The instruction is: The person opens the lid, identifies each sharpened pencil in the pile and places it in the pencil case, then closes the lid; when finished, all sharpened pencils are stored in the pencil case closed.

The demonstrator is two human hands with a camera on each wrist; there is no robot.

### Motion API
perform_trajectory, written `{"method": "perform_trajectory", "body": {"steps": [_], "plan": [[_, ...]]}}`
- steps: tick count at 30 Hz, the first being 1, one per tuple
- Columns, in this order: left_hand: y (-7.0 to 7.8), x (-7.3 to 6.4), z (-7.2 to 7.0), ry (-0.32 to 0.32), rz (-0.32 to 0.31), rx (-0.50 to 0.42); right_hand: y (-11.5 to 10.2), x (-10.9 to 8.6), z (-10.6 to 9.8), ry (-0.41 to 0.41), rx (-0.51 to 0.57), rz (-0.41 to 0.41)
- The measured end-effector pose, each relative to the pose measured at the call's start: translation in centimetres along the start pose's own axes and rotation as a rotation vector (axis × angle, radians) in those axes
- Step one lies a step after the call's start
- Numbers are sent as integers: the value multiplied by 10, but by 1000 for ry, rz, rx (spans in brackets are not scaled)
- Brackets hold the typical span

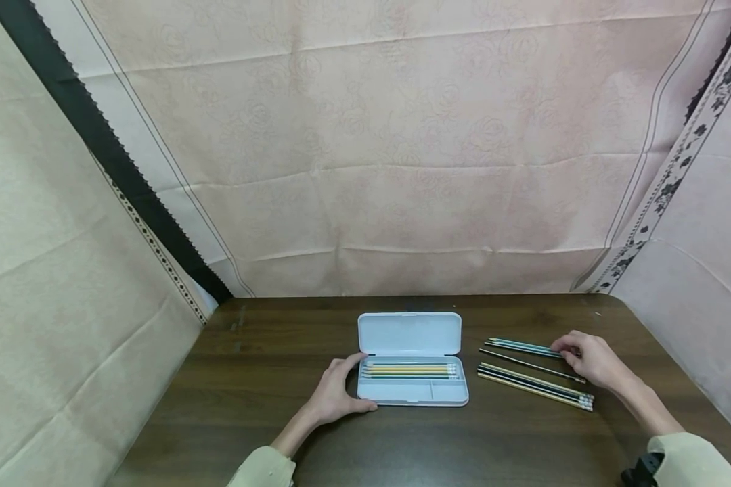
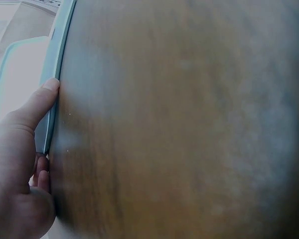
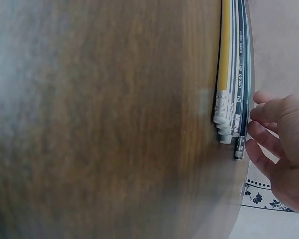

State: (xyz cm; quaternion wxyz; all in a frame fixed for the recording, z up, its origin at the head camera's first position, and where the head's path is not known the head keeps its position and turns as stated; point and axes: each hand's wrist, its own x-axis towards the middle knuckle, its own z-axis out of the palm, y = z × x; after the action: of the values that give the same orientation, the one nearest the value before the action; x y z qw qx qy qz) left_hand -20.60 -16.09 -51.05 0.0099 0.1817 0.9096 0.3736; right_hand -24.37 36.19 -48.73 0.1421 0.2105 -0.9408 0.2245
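A light blue pencil case (image 1: 411, 400) lies open on the table, its lid (image 1: 409, 333) tipped back. Inside are several pencils (image 1: 409, 370), yellow, green and pale ones. My left hand (image 1: 335, 392) holds the case's left end, with the thumb (image 2: 42, 99) at its front edge and the fingers by the hinge side. To the right, my right hand (image 1: 591, 358) pinches the near ends of the teal pencils (image 1: 518, 346); its fingertips partly hide those ends. Just in front of them lies a single dark pencil (image 1: 533, 366).
Closer to me is a row of striped black, white and yellow pencils (image 1: 533, 387), eraser ends (image 3: 223, 130) toward the right. Everything stands on a dark brown wooden table (image 1: 463, 446). Pale patterned cloth (image 1: 402, 149) hangs behind it and on both sides.
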Motion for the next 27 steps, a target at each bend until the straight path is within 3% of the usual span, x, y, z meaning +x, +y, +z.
{"method": "perform_trajectory", "body": {"steps": [27], "plan": [[-2,0,2,3,-5,15,0,8,2,-67,-79,-7]]}}
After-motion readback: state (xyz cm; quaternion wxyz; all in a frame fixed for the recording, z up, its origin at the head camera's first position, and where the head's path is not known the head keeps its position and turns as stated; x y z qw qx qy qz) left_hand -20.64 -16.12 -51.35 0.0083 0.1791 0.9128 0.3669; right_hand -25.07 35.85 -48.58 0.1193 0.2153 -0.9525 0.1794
